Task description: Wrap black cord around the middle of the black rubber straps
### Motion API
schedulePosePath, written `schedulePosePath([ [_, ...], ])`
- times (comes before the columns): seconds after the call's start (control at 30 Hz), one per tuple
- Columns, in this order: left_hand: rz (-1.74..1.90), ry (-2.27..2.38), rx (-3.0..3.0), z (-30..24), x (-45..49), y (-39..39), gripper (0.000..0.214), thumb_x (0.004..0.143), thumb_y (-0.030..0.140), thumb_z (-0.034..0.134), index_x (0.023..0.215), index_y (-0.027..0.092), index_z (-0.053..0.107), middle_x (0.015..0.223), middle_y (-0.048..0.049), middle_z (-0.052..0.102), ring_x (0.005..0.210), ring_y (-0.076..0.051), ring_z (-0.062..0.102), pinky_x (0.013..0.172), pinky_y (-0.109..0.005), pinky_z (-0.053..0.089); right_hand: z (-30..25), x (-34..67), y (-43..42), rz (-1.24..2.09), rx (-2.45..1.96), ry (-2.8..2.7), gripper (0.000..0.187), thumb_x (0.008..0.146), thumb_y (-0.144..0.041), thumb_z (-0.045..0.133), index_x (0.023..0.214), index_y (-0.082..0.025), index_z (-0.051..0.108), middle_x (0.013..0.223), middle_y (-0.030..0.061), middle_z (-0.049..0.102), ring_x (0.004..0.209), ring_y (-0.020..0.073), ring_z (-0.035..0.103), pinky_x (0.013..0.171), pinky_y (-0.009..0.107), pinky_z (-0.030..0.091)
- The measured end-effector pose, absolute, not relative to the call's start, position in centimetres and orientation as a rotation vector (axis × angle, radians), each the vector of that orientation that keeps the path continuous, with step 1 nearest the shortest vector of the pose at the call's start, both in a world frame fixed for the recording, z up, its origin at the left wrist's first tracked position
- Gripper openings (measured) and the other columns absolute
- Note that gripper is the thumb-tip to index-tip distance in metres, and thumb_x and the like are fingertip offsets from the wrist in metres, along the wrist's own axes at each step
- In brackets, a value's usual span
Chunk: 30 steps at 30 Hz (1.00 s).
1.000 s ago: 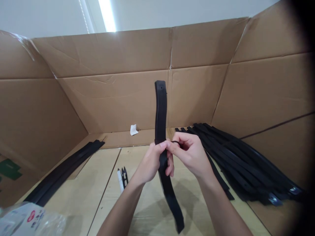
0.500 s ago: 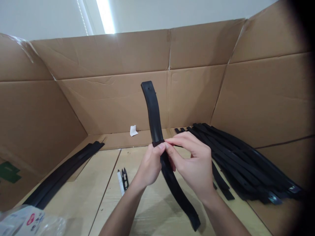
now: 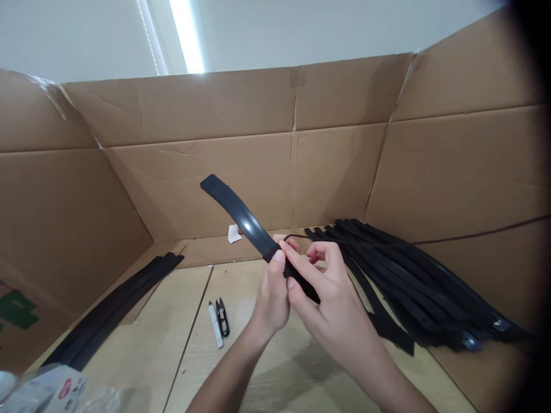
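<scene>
A curved black strip (image 3: 245, 221), glossy with a rounded far end, slants up and left in front of the cardboard wall. My left hand (image 3: 274, 292) is closed round its middle, the thumb pressed on top beside a dark wrapped band (image 3: 271, 251). Against the strip, just below that band, the thumb and forefinger of my right hand (image 3: 329, 287) are closed on it, partly covering it. A thin dark cord (image 3: 383, 245) runs from the hands to the right edge. The strip's near end is mostly hidden by my right hand.
Many black strips (image 3: 400, 281) lie piled at the right; a few more (image 3: 116, 310) lie at the left. Thread snips (image 3: 222, 318) and a white pen-like stick (image 3: 216, 327) rest on the table. A plastic packet (image 3: 51, 390) is at lower left. Cardboard walls (image 3: 193, 109) surround the table.
The strip has tilted to the left, its far end lower. My right hand has shifted down along it, and the cord stretching to the right now shows.
</scene>
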State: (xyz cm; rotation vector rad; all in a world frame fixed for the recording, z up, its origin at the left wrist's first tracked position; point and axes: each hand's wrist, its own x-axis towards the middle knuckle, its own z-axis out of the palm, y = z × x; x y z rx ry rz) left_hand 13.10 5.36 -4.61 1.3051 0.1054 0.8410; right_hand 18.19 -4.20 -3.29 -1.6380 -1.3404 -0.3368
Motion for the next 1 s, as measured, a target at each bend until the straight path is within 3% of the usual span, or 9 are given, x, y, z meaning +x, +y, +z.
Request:
schedulePosePath([
  [0.17,0.966,0.049,1.398,-4.8,13.6,5.0,0.039,0.095,0.039,0.034,0.129,0.023,0.042,0.124,-0.0057,0.049,0.117,-0.016,0.044,0.105,-0.028,0.031,-3.3,18.4,-5.7,-0.069,-1.704,-1.403,0.054,0.097,-0.028,0.043,0.147,-0.038,0.027,0.1,0.0006,0.061,0.084,0.0142,0.06,0.067,0.026,0.048],
  [0.3,0.894,-0.032,1.38,-4.4,13.2,4.2,0.051,0.094,0.041,0.033,0.143,0.028,0.027,0.139,-0.0054,0.041,0.125,-0.018,0.039,0.107,-0.033,0.029,-2.6,17.8,-7.1,-0.111,-1.703,-1.409,0.055,0.095,-0.025,0.048,0.146,-0.038,0.031,0.1,-0.0021,0.064,0.083,0.0133,0.062,0.073,0.026,0.048],
  [0.47,0.789,-0.316,1.36,-3.8,12.4,3.8,0.032,0.094,0.034,0.029,0.111,0.018,0.05,0.132,-0.0085,0.048,0.129,-0.021,0.038,0.109,-0.037,0.028,-1.0,16.8,-8.5,-0.106,-1.79,-1.407,0.054,0.092,-0.024,0.052,0.142,-0.037,0.039,0.104,-0.0035,0.066,0.084,0.0143,0.063,0.071,0.026,0.048],
  [0.57,0.678,-0.457,1.359,-4.0,12.2,4.5,0.029,0.093,0.039,0.033,0.1,0.017,0.049,0.121,-0.01,0.054,0.125,-0.022,0.042,0.11,-0.04,0.027,-0.1,16.9,-9.1,-0.053,-1.799,-1.407,0.05,0.091,-0.026,0.052,0.139,-0.036,0.044,0.122,-0.0025,0.06,0.105,0.0173,0.059,0.089,0.03,0.048],
  [0.67,0.512,-0.573,1.327,-4.2,12.2,5.6,0.039,0.086,0.05,0.045,0.105,0.017,0.052,0.115,-0.0103,0.057,0.118,-0.024,0.047,0.104,-0.039,0.033,0.6,17.0,-10.0,0.018,-1.807,-1.406,0.046,0.091,-0.027,0.053,0.137,-0.032,0.049,0.136,-0.0025,0.049,0.124,0.0196,0.047,0.106,0.034,0.037],
  [0.8,0.298,-0.677,1.147,-3.9,12.0,6.8,0.053,0.071,0.048,0.058,0.112,0.014,0.06,0.106,-0.0088,0.06,0.1,-0.022,0.055,0.089,-0.031,0.043,1.4,16.8,-11.2,0.16,-1.816,-1.395,0.05,0.092,-0.023,0.051,0.141,-0.032,0.043,0.134,-0.0027,0.05,0.108,0.0186,0.059,0.096,0.032,0.046],
  [0.9,0.3,-0.576,1.119,-3.9,12.0,7.1,0.041,0.074,0.039,0.06,0.107,0.015,0.065,0.098,-0.007,0.062,0.087,-0.016,0.056,0.078,-0.024,0.044,1.7,16.7,-11.6,0.208,-1.807,-1.384,0.05,0.093,-0.023,0.049,0.142,-0.032,0.042,0.128,-0.0023,0.055,0.089,0.0159,0.063,0.082,0.029,0.051],
  [1.0,0.434,-0.386,1.229,-4.7,12.5,7.1,0.037,0.077,0.046,0.064,0.098,0.015,0.067,0.089,-0.007,0.062,0.078,-0.014,0.054,0.071,-0.023,0.044,1.5,16.9,-11.7,0.189,-1.787,-1.373,0.048,0.093,-0.026,0.05,0.141,-0.032,0.043,0.131,-0.001,0.054,0.097,0.0175,0.061,0.081,0.028,0.051],
])
